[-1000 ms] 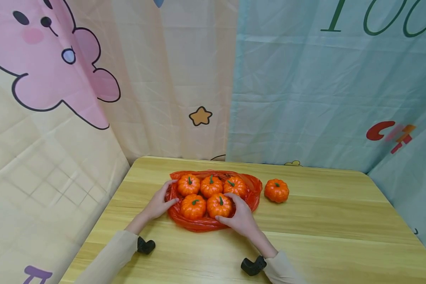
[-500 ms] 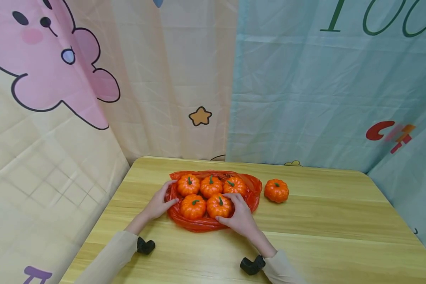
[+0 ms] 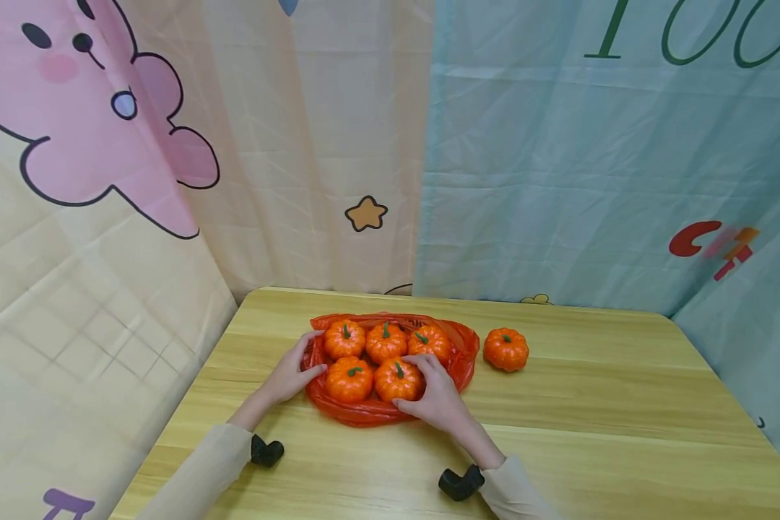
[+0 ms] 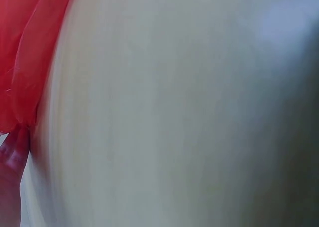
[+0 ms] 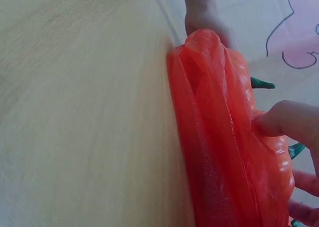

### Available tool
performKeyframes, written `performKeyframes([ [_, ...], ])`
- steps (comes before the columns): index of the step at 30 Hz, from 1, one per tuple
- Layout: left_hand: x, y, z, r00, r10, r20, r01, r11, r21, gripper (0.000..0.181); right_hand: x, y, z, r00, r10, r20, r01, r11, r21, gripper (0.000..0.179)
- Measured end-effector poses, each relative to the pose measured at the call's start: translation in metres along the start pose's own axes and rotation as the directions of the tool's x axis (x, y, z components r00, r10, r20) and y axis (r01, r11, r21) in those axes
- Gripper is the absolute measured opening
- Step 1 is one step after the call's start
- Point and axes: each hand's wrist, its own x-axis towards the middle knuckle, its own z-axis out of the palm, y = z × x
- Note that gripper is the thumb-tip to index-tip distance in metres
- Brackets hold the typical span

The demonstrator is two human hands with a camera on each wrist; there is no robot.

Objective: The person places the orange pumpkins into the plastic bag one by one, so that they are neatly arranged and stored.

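Observation:
In the head view, a red plastic bag (image 3: 364, 414) lies spread on the table, its rim rolled down around several small orange pumpkins with green stems. My left hand (image 3: 292, 370) grips the bag's left side, thumb toward the front and fingers behind. The left wrist view catches the thumb (image 4: 15, 149) right at the red plastic (image 4: 37, 57). My right hand (image 3: 437, 393) holds the front-right pumpkin (image 3: 396, 380) between thumb and fingers. Beside it sits the front-left pumpkin (image 3: 349, 380). In the right wrist view, the right thumb (image 5: 286, 119) presses on the pumpkin at the bag's edge.
One loose pumpkin (image 3: 506, 349) sits on the wooden table (image 3: 598, 404) just right of the bag. Printed curtains (image 3: 526, 180) hang behind the table and at both sides. Black wrist-worn devices (image 3: 461, 484) stick out by the sleeves.
The two front pumpkins have shifted slightly left inside the bag, the right hand moving with the one it holds. The left hand stays in place.

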Motion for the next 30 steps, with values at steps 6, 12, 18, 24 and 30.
performKeyframes([
  [6,0.0,-0.001,0.0,1.0,0.014,0.003,-0.014,1.0,0.015,0.062,0.0,0.001,0.0,1.0,-0.009,0.03,0.009,1.0,-0.021,0.063],
  [12,-0.001,-0.001,0.0,1.0,0.017,0.005,-0.017,1.0,0.005,0.062,0.0,0.001,-0.001,0.999,-0.01,0.051,0.012,0.999,-0.033,0.062],
  [18,0.0,-0.001,0.001,1.0,0.021,0.007,-0.021,1.0,-0.009,0.06,-0.001,0.001,-0.002,0.999,-0.015,0.042,0.018,0.999,-0.049,0.065],
  [24,0.0,0.001,0.0,1.0,0.009,0.004,-0.009,1.0,-0.009,0.06,-0.002,0.0,-0.009,0.998,-0.061,0.004,0.061,0.997,-0.042,0.068],
  [30,0.0,0.0,-0.001,1.0,-0.01,0.013,0.01,1.0,-0.006,0.061,-0.006,0.002,-0.019,0.997,-0.07,-0.017,0.069,0.996,-0.051,0.068],
])
